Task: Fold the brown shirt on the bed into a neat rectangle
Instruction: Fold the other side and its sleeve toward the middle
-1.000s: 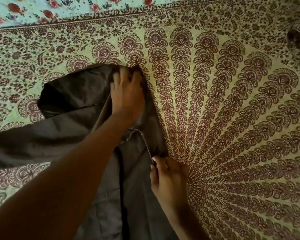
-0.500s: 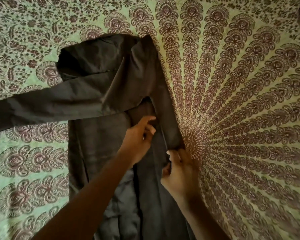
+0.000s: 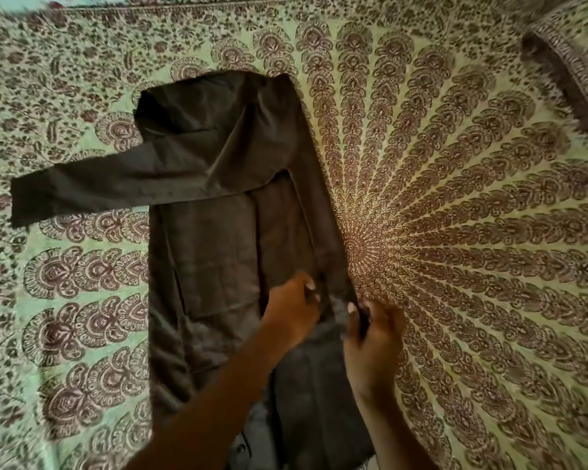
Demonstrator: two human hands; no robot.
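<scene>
Brown shirt [image 3: 218,252] lies flat on the bed, near frame centre and a little toward 9 o'clock, collar end toward 12 o'clock, hem toward 6 o'clock. Its right-hand side is folded inward in a long strip along the body; one sleeve [image 3: 116,184] stretches across toward 9 o'clock, cuff lying on the bedsheet [image 3: 455,232]. The bedsheet is pale green with a dark mandala print, rays fanning from a hub just beside the shirt's folded edge at about 3 o'clock of the garment. A turned-over fold of bedsheet [image 3: 563,86] sits at 2 o'clock, well apart from the shirt. A strip of floral cloth [image 3: 8,1] shows at the 11 o'clock corner. Left hand [image 3: 294,312] reaches in from 6 o'clock, forearm covering the lower shirt body; its fingers are curled, pinching the folded strip. Right hand [image 3: 370,334] is just beside it at the strip's outer edge, fingers curled round the cloth; blur hides the finer grip. Against half a second ago: both hands sit lower along the strip, nearer the hem, and closer together; more of the sleeve and its cuff is in view, and the upper fold lies as it did.
</scene>
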